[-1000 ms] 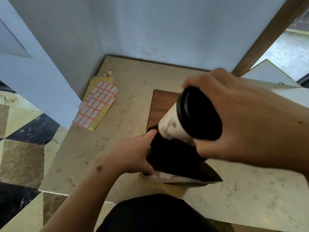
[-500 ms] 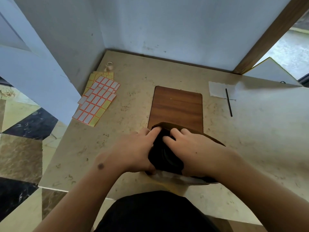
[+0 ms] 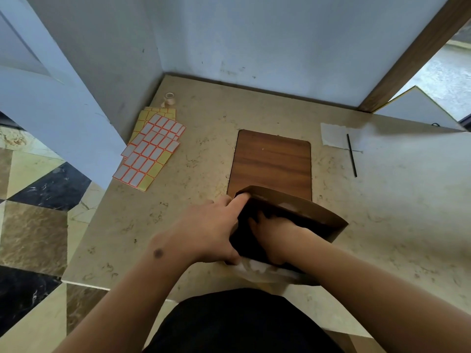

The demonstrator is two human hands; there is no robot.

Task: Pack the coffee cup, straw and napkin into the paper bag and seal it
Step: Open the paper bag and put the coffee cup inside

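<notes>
A brown paper bag (image 3: 309,212) stands open on the marble table near its front edge. My left hand (image 3: 209,230) pinches the bag's left rim, thumb outside and fingers over the edge. My right hand (image 3: 277,234) reaches down into the bag's dark inside, its fingertips hidden. The coffee cup is out of sight inside the bag. A white napkin (image 3: 334,135) lies flat at the back right, with a thin black straw (image 3: 351,155) resting across its right edge. Both are well apart from the bag.
A wooden board (image 3: 272,161) lies just behind the bag. Sheets of orange-edged labels (image 3: 150,151) and a small tape roll (image 3: 169,99) sit at the back left by the wall. The table's left edge (image 3: 86,225) drops to a tiled floor.
My right hand held the black-lidded cup above the bag, then lowered it in. The cup is now out of sight and the hand sits deeper in the bag. The left hand kept its hold.
</notes>
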